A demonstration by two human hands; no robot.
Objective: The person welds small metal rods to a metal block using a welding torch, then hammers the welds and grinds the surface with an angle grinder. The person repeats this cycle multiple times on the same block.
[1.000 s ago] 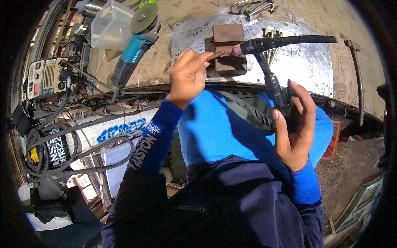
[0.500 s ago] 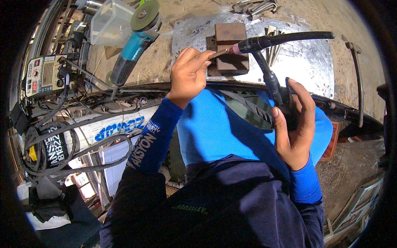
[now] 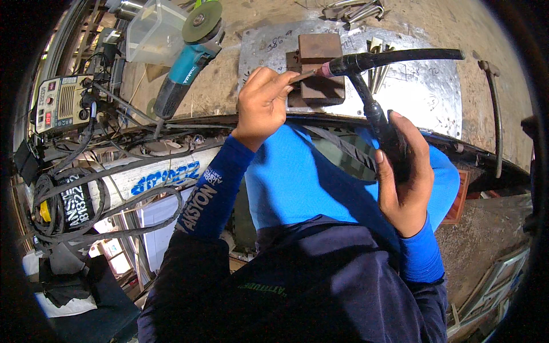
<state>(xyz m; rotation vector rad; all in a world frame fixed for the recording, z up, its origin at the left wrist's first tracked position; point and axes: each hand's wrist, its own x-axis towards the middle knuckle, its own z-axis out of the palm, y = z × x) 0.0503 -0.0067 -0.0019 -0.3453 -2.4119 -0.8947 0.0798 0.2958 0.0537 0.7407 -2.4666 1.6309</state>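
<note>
My right hand (image 3: pixel 407 183) is wrapped round the handle of a black TIG welding torch (image 3: pixel 377 117). The torch head lies crosswise, its pink nozzle (image 3: pixel 326 69) facing left and its long back cap reaching right. Between the thumb and fingers of my left hand (image 3: pixel 262 106) is a thin, flat brownish metal strip (image 3: pixel 303 76). The strip's free end is close to the torch tip; whether they touch I cannot tell. Below the nozzle are brown rectangular metal blocks (image 3: pixel 319 47), on a grey metal plate (image 3: pixel 263 40) marked with handwriting.
A teal angle grinder (image 3: pixel 187 71) lies to the left, beside a clear plastic bin (image 3: pixel 151 34). Several metal rods (image 3: pixel 380 74) rest behind the torch, with bent metal pieces (image 3: pixel 361 11) farther back. A long bar (image 3: pixel 495 114) is at right. A welding machine (image 3: pixel 64 103) and coiled cables (image 3: pixel 51 200) stand left.
My right hand and the torch handle have shifted slightly left, the fingers closing more round the handle. A small gap now shows between strip and nozzle. My left hand has hardly moved.
</note>
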